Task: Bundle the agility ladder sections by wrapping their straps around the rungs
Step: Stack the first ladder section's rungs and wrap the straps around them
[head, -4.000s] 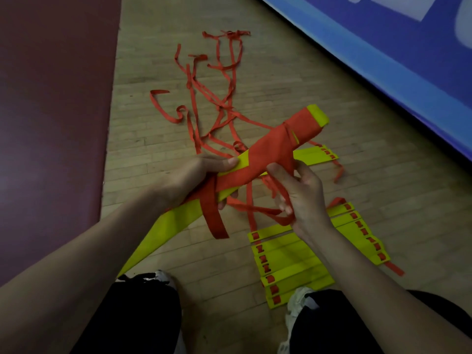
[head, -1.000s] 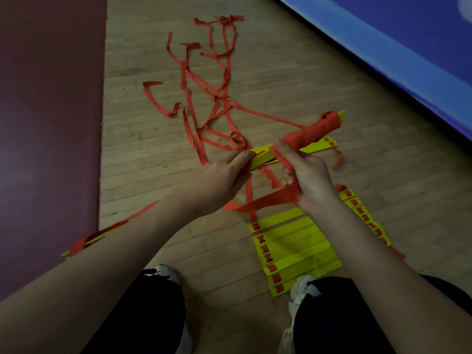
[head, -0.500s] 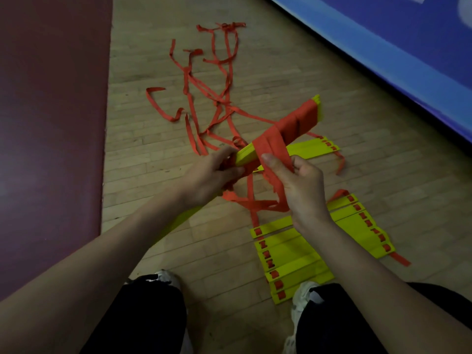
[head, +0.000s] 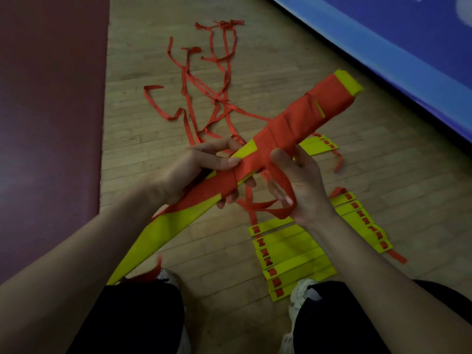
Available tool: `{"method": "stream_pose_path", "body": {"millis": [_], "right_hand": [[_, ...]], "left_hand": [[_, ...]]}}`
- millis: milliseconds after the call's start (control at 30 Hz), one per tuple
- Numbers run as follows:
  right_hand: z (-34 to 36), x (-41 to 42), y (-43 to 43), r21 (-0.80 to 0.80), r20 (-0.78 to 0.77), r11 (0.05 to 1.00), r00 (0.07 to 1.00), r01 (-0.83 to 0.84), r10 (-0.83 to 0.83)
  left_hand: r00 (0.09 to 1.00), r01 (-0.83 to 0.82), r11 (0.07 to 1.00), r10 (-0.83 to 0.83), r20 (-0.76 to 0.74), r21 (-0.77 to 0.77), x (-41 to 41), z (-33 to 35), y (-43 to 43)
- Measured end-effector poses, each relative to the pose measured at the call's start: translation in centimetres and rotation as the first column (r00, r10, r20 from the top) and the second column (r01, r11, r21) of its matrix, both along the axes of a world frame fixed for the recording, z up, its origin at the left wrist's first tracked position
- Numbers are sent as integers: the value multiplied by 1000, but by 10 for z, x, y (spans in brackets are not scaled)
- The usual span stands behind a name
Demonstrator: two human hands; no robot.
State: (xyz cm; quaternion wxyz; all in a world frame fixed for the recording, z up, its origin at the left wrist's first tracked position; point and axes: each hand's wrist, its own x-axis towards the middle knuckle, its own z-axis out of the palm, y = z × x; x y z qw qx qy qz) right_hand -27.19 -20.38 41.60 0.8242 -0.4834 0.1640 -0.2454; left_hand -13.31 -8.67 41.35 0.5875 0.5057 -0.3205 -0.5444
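Rung bundle turned face-up (strap wound further).

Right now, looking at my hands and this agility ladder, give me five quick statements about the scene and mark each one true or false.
1. The left hand grips the bundle of yellow flat rungs wrapped in red strap. True.
2. The right hand is empty. False: it holds a loop of red strap.
3. Red wrapping covers the bundle end to end. False: its near end is bare yellow.
4. More fanned yellow rungs lie on the wooden floor. True.
5. The loose red straps lie on the dark red mat. False: they lie on the wooden floor.
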Motion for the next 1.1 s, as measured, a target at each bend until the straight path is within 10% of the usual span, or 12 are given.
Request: {"method": "stream_pose_path", "body": {"millis": [233, 433, 567, 800, 1100], "right_hand": [[3, -6, 1, 54, 65, 984, 984, -167, 164], [-16, 3, -12, 35, -107, 998, 993, 45, -41], [-23, 10, -20, 24, -169, 990, 976, 142, -136], [-27, 14, -36, 114, -293, 950, 923, 292, -248], [-40, 14, -36, -54, -414, 981, 890, 187, -193]], "left_hand": [[961, 239, 969, -225, -162, 70, 4, -2, 2], [973, 0, 978, -48, 226, 210, -7, -5, -7], [812, -129, 972, -10, 584, 196, -12, -18, -13], [249, -102, 995, 26, 968, -1, -21, -40, -14], [240, -200, 977, -31, 970, 81, -21, -37, -14]]}}
